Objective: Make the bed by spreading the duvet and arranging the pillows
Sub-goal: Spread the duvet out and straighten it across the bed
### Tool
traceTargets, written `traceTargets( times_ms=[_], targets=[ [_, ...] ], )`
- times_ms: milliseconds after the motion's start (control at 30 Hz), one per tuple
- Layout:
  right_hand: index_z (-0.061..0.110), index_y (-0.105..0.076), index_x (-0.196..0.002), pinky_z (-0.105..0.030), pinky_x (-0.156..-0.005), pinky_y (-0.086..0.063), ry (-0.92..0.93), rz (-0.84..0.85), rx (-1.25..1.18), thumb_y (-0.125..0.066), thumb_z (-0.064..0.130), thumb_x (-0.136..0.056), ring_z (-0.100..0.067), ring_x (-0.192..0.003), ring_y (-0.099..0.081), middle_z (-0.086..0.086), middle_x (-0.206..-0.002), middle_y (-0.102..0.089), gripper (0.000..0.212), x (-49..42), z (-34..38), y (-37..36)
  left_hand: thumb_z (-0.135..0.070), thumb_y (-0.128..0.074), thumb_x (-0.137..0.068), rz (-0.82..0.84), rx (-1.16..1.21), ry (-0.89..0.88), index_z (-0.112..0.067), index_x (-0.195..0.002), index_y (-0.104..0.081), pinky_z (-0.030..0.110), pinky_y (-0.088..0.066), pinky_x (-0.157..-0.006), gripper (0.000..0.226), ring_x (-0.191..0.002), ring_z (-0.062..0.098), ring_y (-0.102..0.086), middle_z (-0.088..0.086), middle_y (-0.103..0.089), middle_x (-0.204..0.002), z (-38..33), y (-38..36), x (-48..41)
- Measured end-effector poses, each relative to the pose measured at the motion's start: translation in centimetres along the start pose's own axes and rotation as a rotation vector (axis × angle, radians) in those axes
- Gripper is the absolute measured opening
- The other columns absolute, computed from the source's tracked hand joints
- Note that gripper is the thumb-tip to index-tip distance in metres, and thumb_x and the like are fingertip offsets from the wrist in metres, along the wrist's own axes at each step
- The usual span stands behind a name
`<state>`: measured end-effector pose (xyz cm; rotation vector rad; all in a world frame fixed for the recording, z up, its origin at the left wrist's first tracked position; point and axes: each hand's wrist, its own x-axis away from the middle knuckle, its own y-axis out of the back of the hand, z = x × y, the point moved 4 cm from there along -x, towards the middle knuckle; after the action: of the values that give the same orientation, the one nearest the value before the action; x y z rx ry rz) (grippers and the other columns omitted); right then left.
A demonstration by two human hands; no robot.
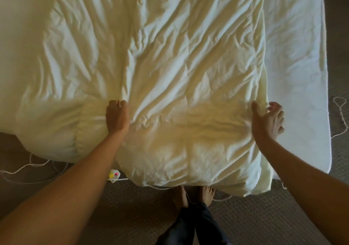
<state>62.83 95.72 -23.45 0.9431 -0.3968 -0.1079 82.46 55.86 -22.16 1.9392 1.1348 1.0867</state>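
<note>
Item: duvet (pixel 179 65), cream and heavily creased, lying across the bed (pixel 323 93). Its near edge hangs over the bed's near side toward the carpet (pixel 264 222). It sits too far left, so a strip of white sheet (pixel 294 56) is bare along the right. Pillows: not in view. Step in hand, as judged: spreading the duvet, that is, drawing it rightward and flat. To do it well, take the right edge in a firm hold, lift both hands a little so the cloth is not dragged, and carry the whole width right until the sheet is covered. Keep the near edge level with the bed's side, then sweep the creases outward from the middle. Left grip (pixel 117 116): set in the duvet near its middle on the near side, back of the hand up, fingers curled into a bunched fold. Creases fan away from it, so it reads as clenched on the cloth. Right grip (pixel 268 120): at the duvet's right edge, thumb lying on top of the cloth, fingers (pixel 278 116) spread and visible beyond the edge over the sheet. It reads as released, touching the edge but not yet closed on it.
</note>
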Motion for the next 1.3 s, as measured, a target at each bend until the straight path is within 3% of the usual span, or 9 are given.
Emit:
traceTargets(
  times_ms=[100, 267, 433, 533, 800, 1000, 1100, 1200, 1300],
  targets=[
    [0.02, -0.034, -0.143, -0.049, -0.11, -0.022, -0.014, 0.037, 0.012, -0.046, 0.065, -0.091, -0.031, -0.136, -0.035, -0.01, -0.146, -0.04, 0.07, -2.5, 2.5, -2.1, -0.047, -0.041, -0.102, 0.047, 0.063, -0.006, 0.0, -0.133, -0.051, 0.042, -0.038, -0.099, 0.057, -0.124, 0.04, -0.05, 0.025, -0.054, -0.135, -3.6, -1.2, -2.7],
    [0.011, -0.049, -0.129, -0.051, -0.103, -0.033, -0.111, 0.131, 0.22, -0.029, 0.065, -0.096, -0.04, -0.122, -0.051, -0.023, -0.131, -0.055, 0.067, -5.4, 3.9, -4.0, -0.058, -0.034, -0.1, 0.062, -0.017, 0.071, -0.005, -0.135, -0.054, 0.046, -0.041, -0.1, 0.066, -0.124, 0.04, -0.051, 0.022, -0.054, -0.136, -6.1, -2.9, -6.7],
    [0.012, -0.048, -0.126, -0.05, -0.102, -0.03, -0.167, -0.017, 0.279, -0.043, 0.041, -0.1, -0.038, -0.122, -0.049, -0.022, -0.129, -0.055, 0.04, -6.3, 3.9, -3.8, -0.044, -0.045, -0.101, -0.125, -0.078, 0.092, -0.004, -0.125, -0.059, 0.046, -0.044, -0.092, 0.049, -0.117, 0.042, -0.055, 0.024, -0.06, -0.126, -5.0, -2.3, -7.9],
    [0.012, -0.044, -0.13, -0.049, -0.105, -0.024, -0.173, -0.117, 0.147, -0.055, 0.037, -0.092, -0.032, -0.129, -0.04, -0.015, -0.133, -0.047, 0.047, -7.0, 6.3, -4.1, -0.036, -0.051, -0.099, -0.23, 0.037, 0.005, -0.003, -0.121, -0.056, 0.045, -0.041, -0.089, 0.04, -0.114, 0.039, -0.055, 0.021, -0.06, -0.121, -6.9, -2.5, -8.8],
    [0.015, -0.036, -0.144, -0.047, -0.111, -0.022, -0.142, -0.044, 0.025, -0.039, 0.067, -0.092, -0.029, -0.137, -0.034, -0.01, -0.147, -0.039, 0.074, -16.3, 14.1, -7.9, -0.053, -0.038, -0.101, 0.014, 0.063, -0.097, -0.004, -0.131, -0.057, 0.042, -0.038, -0.098, 0.061, -0.123, 0.039, -0.05, 0.023, -0.056, -0.134, -16.5, -5.8, -17.1],
    [0.011, -0.057, -0.113, -0.046, -0.094, -0.043, -0.14, -0.113, -0.139, -0.047, 0.053, -0.091, -0.038, -0.109, -0.059, -0.02, -0.116, -0.062, 0.048, -20.9, 14.1, -8.3, -0.04, -0.042, -0.101, -0.12, 0.07, -0.033, 0.002, -0.111, -0.065, 0.045, -0.044, -0.09, 0.049, -0.11, 0.043, -0.057, 0.026, -0.063, -0.118, -17.3, -5.6, -20.0],
    [0.007, -0.057, -0.114, -0.044, -0.093, -0.04, -0.123, -0.159, -0.095, -0.049, 0.047, -0.093, -0.037, -0.113, -0.056, -0.02, -0.118, -0.06, 0.045, -21.7, 14.5, -8.0, -0.042, -0.04, -0.101, -0.154, 0.029, -0.013, 0.001, -0.111, -0.065, 0.045, -0.043, -0.088, 0.05, -0.11, 0.044, -0.056, 0.027, -0.062, -0.119, -18.1, -5.2, -20.1],
    [0.012, -0.049, -0.123, -0.045, -0.102, -0.033, -0.083, -0.149, -0.047, -0.05, 0.061, -0.091, -0.031, -0.125, -0.047, -0.011, -0.129, -0.054, 0.058, -22.9, 16.3, -8.0, -0.05, -0.034, -0.102, -0.107, 0.013, 0.03, -0.001, -0.126, -0.058, 0.046, -0.04, -0.095, 0.06, -0.119, 0.042, -0.052, 0.025, -0.055, -0.131, -20.0, -5.3, -20.9],
    [0.014, -0.049, -0.126, -0.043, -0.105, -0.034, -0.012, -0.072, -0.09, -0.052, 0.067, -0.087, -0.029, -0.128, -0.047, -0.011, -0.133, -0.054, 0.066, -26.5, 19.2, -8.7, -0.06, -0.031, -0.099, -0.025, 0.041, -0.002, -0.003, -0.124, -0.06, 0.048, -0.04, -0.097, 0.068, -0.117, 0.042, -0.053, 0.023, -0.057, -0.13, -22.6, -6.0, -23.4]
  ],
)
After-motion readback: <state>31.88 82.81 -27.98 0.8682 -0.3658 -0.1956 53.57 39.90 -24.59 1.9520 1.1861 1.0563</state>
